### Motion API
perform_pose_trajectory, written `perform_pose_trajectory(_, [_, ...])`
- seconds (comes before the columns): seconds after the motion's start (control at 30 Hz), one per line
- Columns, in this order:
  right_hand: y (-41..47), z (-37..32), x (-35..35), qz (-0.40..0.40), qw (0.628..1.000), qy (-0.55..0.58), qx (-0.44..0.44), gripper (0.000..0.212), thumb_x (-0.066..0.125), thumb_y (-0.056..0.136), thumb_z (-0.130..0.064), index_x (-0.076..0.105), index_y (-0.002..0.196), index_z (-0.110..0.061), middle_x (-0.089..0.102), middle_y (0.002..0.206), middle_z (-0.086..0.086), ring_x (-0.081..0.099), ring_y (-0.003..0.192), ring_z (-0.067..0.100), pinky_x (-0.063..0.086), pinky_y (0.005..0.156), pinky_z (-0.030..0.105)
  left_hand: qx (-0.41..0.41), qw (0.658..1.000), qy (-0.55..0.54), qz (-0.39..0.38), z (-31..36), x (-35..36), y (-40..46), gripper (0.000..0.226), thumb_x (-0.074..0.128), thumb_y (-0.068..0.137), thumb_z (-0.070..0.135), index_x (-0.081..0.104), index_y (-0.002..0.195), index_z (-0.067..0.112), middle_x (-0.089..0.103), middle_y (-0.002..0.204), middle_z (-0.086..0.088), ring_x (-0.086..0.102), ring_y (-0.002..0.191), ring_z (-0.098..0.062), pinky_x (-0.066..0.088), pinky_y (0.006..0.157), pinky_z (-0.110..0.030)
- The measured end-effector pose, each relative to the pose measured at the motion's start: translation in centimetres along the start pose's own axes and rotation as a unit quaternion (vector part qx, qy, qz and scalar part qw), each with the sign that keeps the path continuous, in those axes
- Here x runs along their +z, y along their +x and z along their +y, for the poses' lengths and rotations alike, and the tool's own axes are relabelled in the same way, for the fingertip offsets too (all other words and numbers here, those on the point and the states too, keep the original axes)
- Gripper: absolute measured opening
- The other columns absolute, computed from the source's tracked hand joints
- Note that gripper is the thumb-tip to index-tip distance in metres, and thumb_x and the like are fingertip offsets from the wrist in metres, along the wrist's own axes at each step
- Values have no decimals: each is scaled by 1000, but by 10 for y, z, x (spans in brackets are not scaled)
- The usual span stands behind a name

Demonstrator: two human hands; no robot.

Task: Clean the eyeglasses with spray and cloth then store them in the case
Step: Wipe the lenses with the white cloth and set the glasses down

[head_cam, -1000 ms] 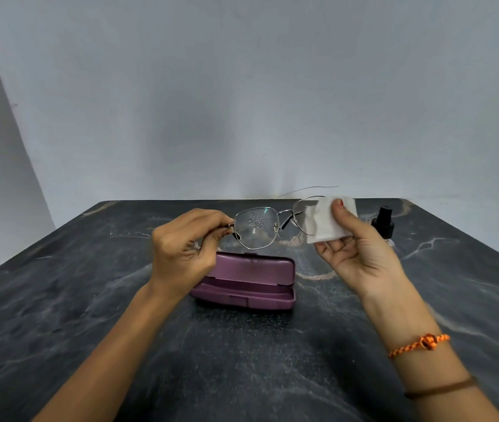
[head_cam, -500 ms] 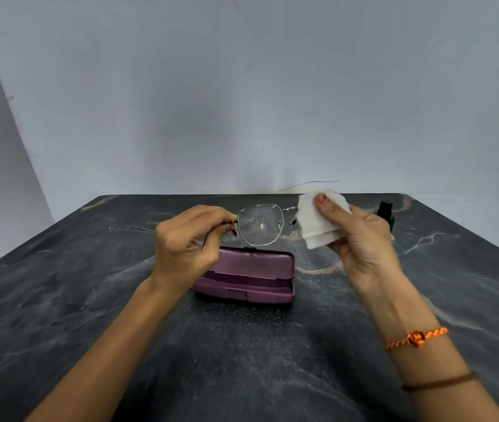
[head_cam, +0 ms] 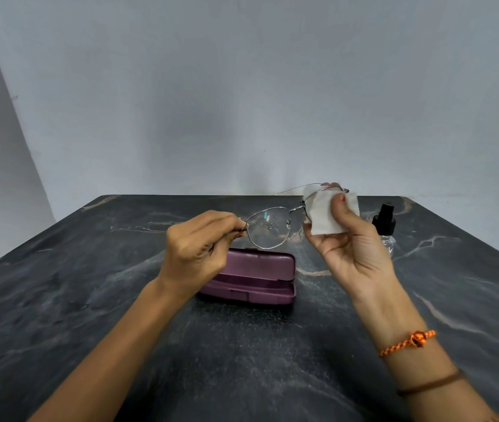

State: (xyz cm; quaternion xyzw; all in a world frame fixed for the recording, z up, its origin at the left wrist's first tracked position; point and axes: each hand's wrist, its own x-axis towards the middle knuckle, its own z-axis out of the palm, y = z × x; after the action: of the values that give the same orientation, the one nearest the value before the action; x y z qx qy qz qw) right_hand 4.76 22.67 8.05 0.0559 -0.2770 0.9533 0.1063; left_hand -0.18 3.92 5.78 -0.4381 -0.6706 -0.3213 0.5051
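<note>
Thin metal-framed eyeglasses [head_cam: 268, 228] are held in the air above the table. My left hand [head_cam: 199, 248] pinches their left hinge. Spray droplets speckle the left lens. My right hand [head_cam: 351, 242] presses a white cloth [head_cam: 324, 213] around the right lens, thumb in front, fingers behind. The right lens is mostly hidden by the cloth. A purple glasses case [head_cam: 254, 278] lies open on the table just below the glasses. A small clear spray bottle with a black top [head_cam: 383, 222] stands behind my right hand, partly hidden.
The dark marbled table [head_cam: 59, 300] runs to a pale wall at the back, and its edges slope away on the left and right. My right wrist wears an orange braided band [head_cam: 409, 342] and a brown one.
The glasses have tilted, their right side now higher. My right hand has turned palm toward me and shifted the cloth up and to the right on the right lens. My left hand keeps its pinch.
</note>
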Motion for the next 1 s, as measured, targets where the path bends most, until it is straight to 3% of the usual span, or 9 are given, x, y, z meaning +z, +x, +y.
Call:
perform_pose_trajectory(0.2, [3, -3, -4, 14, 985, -164, -49, 25, 65, 55, -8, 61, 79, -8, 72, 61, -3, 69, 62, 7, 58, 57, 21, 21, 1000, 13, -18, 0, 3, -5, 5, 70, 66, -11, 69, 71, -8, 70, 68, -15, 60, 71, -13, 51, 66, -14])
perform_pose_trajectory(0.4, [4, -21, -15, -28, 953, -300, -24, 29, 66, 49, 0, 65, 77, -5, 73, 64, 2, 70, 64, 11, 58, 59, 22, 13, 1000, 24, -10, -3, -1, -2, 3, 68, 70, -11, 69, 71, -8, 70, 70, -16, 60, 71, -14, 50, 68, -13])
perform_pose_trajectory(0.5, [6, -23, -17, -21, 960, -280, -4, 20, 66, 54, -8, 68, 73, -6, 73, 65, 2, 70, 65, 10, 59, 62, 23, 8, 1000, 26, -6, -2, -3, 0, 6, 67, 68, -14, 69, 71, -9, 70, 69, -16, 59, 70, -14, 50, 66, -15])
perform_pose_trajectory(0.7, [5, -16, -11, 46, 969, -243, -25, 27, 68, 55, -29, 65, 74, -11, 73, 60, -3, 69, 58, 8, 58, 55, 23, 20, 1000, 13, -18, 4, 2, -2, 2, 68, 70, -10, 69, 70, -9, 69, 68, -15, 59, 69, -13, 51, 64, -15])
perform_pose_trajectory(0.87, [3, -7, -9, 28, 966, -250, -61, 29, 70, 51, -12, 64, 79, -9, 73, 61, -4, 69, 62, 6, 56, 54, 20, 24, 1000, 17, -10, 6, 3, -2, 2, 67, 71, -8, 69, 71, -9, 69, 68, -15, 59, 69, -13, 51, 63, -17])
perform_pose_trajectory(1.0, [5, -12, -12, -17, 976, -217, -4, 22, 63, 55, -3, 63, 75, -9, 73, 65, -1, 70, 66, 9, 59, 62, 24, 6, 1000, 30, 6, 2, -2, 1, 8, 68, 66, -16, 68, 71, -10, 69, 68, -17, 59, 71, -14, 49, 69, -10])
